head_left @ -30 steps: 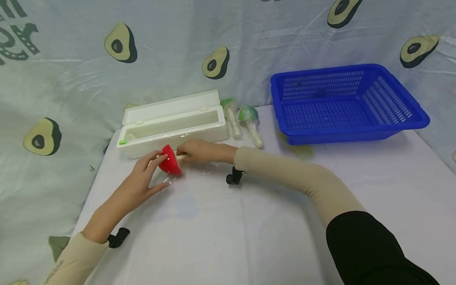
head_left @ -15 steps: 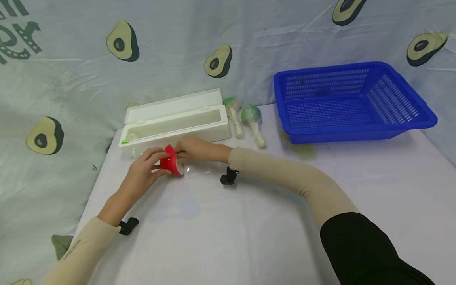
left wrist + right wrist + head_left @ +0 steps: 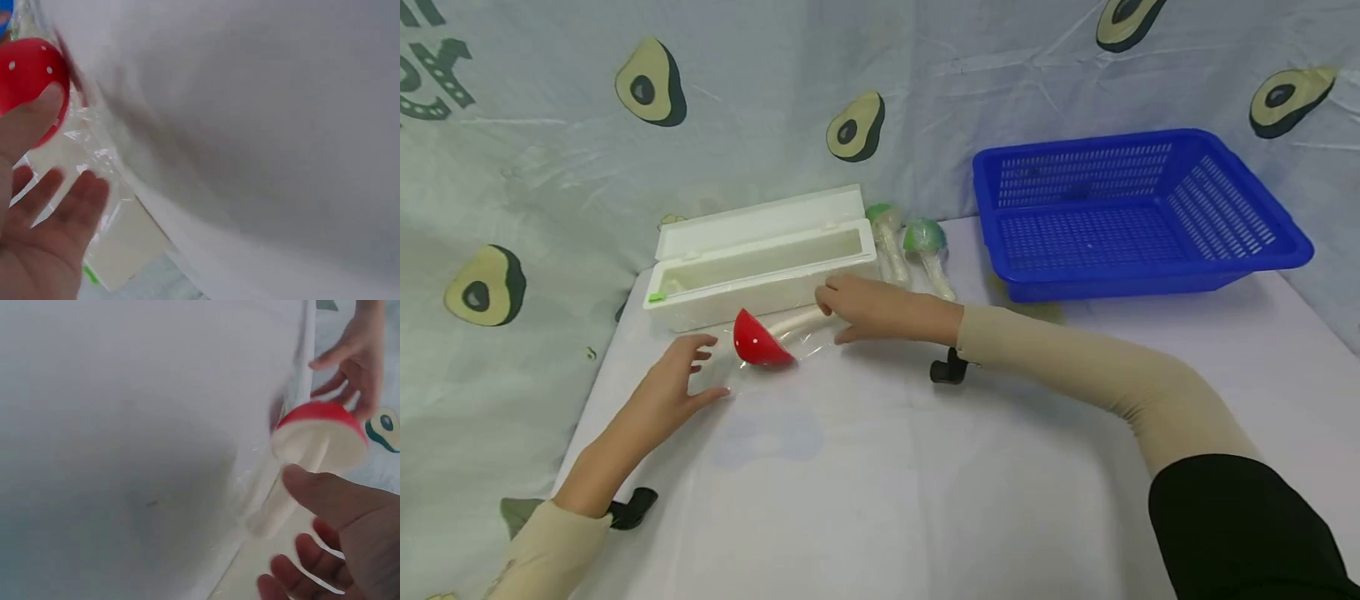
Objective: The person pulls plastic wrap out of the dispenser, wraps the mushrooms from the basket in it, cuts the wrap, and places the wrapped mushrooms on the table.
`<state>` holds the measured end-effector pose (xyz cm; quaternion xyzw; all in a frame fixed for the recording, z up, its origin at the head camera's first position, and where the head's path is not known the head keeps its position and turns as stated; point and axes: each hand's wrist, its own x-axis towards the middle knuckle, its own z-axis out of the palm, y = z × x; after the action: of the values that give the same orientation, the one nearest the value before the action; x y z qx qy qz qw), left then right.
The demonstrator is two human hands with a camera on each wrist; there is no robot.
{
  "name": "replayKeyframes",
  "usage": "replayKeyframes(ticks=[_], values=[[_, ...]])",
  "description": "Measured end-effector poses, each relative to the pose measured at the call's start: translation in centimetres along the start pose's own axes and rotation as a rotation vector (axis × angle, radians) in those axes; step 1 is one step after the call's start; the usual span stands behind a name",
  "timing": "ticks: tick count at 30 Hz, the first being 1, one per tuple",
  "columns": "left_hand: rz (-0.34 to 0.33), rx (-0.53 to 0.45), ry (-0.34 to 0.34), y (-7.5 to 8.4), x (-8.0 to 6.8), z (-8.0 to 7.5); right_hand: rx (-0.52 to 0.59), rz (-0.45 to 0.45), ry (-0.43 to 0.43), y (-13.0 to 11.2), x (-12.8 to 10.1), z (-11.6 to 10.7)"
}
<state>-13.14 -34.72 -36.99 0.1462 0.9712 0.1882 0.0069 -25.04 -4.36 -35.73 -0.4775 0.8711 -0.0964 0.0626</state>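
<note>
A toy mushroom point(image 3: 758, 343) with a red, white-dotted cap and a pale stem lies in front of the long white box point(image 3: 700, 308). Clear plastic film point(image 3: 814, 343) spreads under and around it. My left hand point(image 3: 658, 392) is spread just left of the cap, fingers and thumb apart with nothing between them. At the stem's far end is my right hand point(image 3: 880, 308), its fingers loosely bent. In the right wrist view the pale stem point(image 3: 278, 509) shows beside my right thumb, and the fingers are not closed round it.
The white box stands with its lid point(image 3: 767, 221) raised, a green tab at its left front corner. Two green-capped mushrooms point(image 3: 925, 242) in plastic lie to its right. A blue perforated basket point(image 3: 1120, 283) stands at the back right, by the avocado-print sheet point(image 3: 940, 100).
My left hand has let go of the red cap and drawn back left. The right hand has moved right along the stem, away from the cap, and the mushroom now lies on the film.
</note>
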Motion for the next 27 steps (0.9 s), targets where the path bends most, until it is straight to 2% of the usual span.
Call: replayKeyframes(ticks=[2, 4, 6, 8, 12, 19, 23, 27], values=[[0.018, 0.022, -0.051, -0.4, -0.4, 0.0, -0.034, 0.01, -0.039, 0.6, -1.1, 0.1], [0.089, 0.054, -0.075, -0.7, -0.4, 0.2, -0.058, 0.004, -0.075, 1.1, -1.9, 0.5], [0.169, 0.082, -0.056, -0.8, -0.3, 0.5, -0.061, -0.015, -0.088, 1.5, -2.2, 0.9], [0.213, 0.1, -0.037, -0.7, -0.3, 0.7, -0.051, -0.041, -0.078, 1.8, -2.3, 1.2], [0.276, 0.112, 0.01, -0.4, -0.5, 1.0, -0.046, -0.055, -0.049, 1.9, -2.5, 1.5], [0.352, 0.126, 0.097, -0.6, -0.4, 1.5, -0.119, -0.045, -0.007, 2.0, -2.6, 1.7], [0.285, 0.115, 0.041, -0.2, -0.7, 1.4, -0.145, -0.076, -0.002, 1.9, -2.6, 2.0], [0.134, 0.103, -0.038, 0.8, -1.2, 1.2, -0.135, -0.08, -0.009, 2.0, -2.9, 2.1]])
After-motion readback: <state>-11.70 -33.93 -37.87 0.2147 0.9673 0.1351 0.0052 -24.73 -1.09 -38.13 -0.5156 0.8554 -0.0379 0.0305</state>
